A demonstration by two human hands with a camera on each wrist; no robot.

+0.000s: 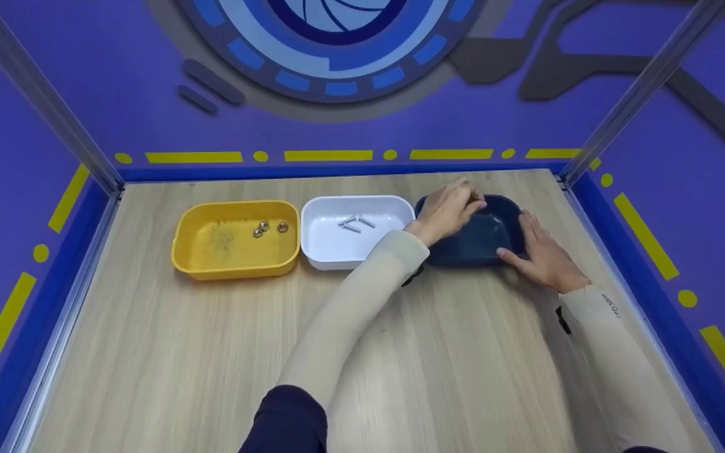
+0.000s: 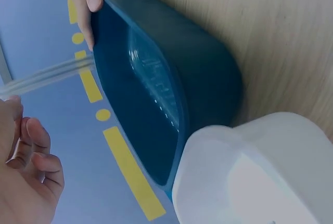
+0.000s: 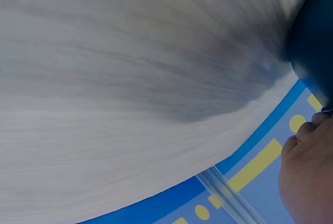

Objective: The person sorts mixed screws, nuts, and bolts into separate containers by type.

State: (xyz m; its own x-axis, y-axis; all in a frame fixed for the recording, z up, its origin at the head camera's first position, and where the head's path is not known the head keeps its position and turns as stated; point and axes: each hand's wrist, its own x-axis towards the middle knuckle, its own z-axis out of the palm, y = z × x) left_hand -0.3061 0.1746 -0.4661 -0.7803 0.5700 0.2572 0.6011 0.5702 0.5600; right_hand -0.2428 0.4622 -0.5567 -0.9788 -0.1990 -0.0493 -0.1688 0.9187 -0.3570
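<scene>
Over the back left of the dark blue bin (image 1: 479, 242), my left hand (image 1: 449, 211) is raised with its fingers bent. In the left wrist view those bent fingers (image 2: 39, 154) are above the bin's rim, and I cannot tell whether the fingertips pinch something small. My right hand (image 1: 548, 255) rests against the bin's right end, fingers fairly straight along the side and thumb at the front corner. The part of the bin's floor seen in the left wrist view is bare. Part of the right hand (image 3: 309, 169) shows at the edge of the right wrist view.
Left of the dark bin stands a white bin (image 1: 331, 261) with three bolts (image 1: 351, 228) in it. Beside that, a yellow bin (image 1: 236, 275) holds several nuts (image 1: 282, 227). Blue-purple panels (image 1: 337, 135) with metal corner posts (image 1: 646, 88) enclose the wooden table (image 1: 211, 365).
</scene>
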